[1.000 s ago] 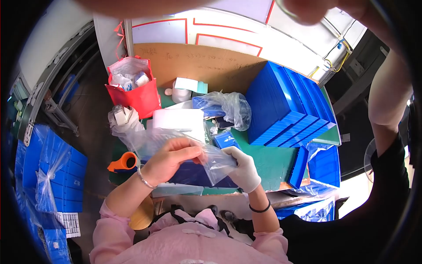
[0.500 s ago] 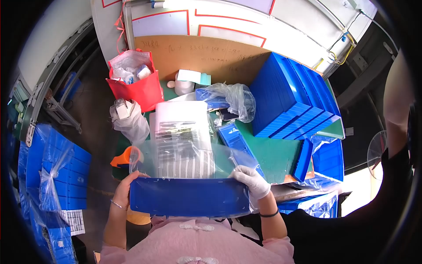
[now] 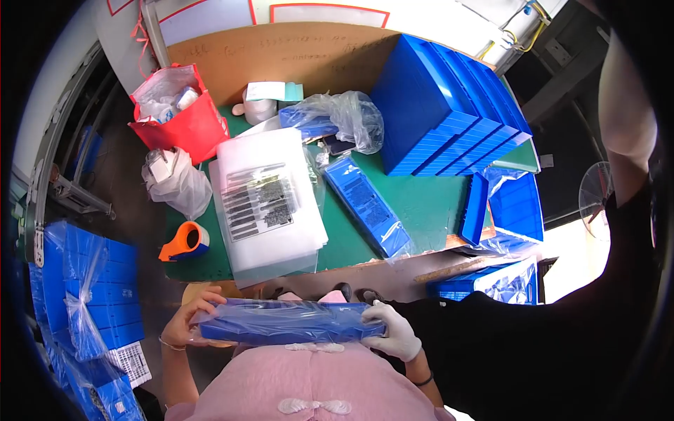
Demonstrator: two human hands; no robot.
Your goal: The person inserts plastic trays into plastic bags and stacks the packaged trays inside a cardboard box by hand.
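A long blue plastic tray (image 3: 288, 324), covered in clear plastic film, is held level in front of my body, off the near edge of the table. My left hand (image 3: 194, 316), bare, grips its left end with the fingers over the top edge. On the right end, my right hand (image 3: 394, 332) in a white glove is closed, thumb and fingers pinching the film and tray. A stack of clear plastic bags (image 3: 302, 224) lies on the green table beyond, and a similar wrapped blue tray (image 3: 361, 203) lies to its right.
Tall blue bins (image 3: 435, 112) stand at the back right. On the left are a red bag (image 3: 193, 126), a white plastic bag (image 3: 186, 186) and an orange tape dispenser (image 3: 186, 241). Wrapped blue bins (image 3: 105, 281) are stacked at far left. A person's arm (image 3: 628, 133) shows at right.
The tray has tipped from showing its broad face to a narrow edge-on view, and the film now lies over it. My view has shifted, with the table appearing higher and further left.
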